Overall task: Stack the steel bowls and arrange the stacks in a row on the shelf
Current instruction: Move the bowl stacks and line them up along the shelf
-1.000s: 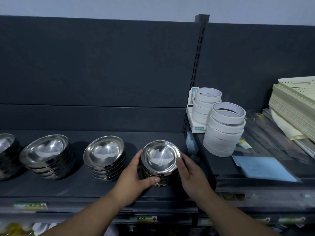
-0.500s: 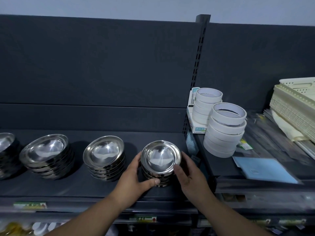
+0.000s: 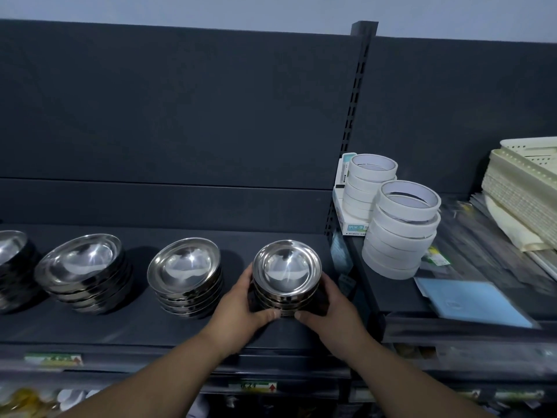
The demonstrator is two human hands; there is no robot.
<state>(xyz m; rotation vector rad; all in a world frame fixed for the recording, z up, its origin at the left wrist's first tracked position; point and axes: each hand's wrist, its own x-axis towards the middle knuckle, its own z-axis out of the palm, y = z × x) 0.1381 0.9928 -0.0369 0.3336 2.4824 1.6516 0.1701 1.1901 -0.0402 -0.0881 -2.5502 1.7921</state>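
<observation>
While left hand (image 3: 241, 309) and right hand (image 3: 328, 309) grip one stack (image 3: 286, 274) | bowl stacks (image 3: 185, 267): 4

The bowl stacks (image 3: 286, 270) are shiny silver, on a dark grey shelf (image 3: 120, 327). At three o'clock from them, the tape rolls (image 3: 401, 233) are white, the flat sheet (image 3: 470, 300) is pale blue, and the perforated trays (image 3: 524, 188) are cream. At twelve o'clock, the wall (image 3: 271, 7) is pale blue-grey.
</observation>
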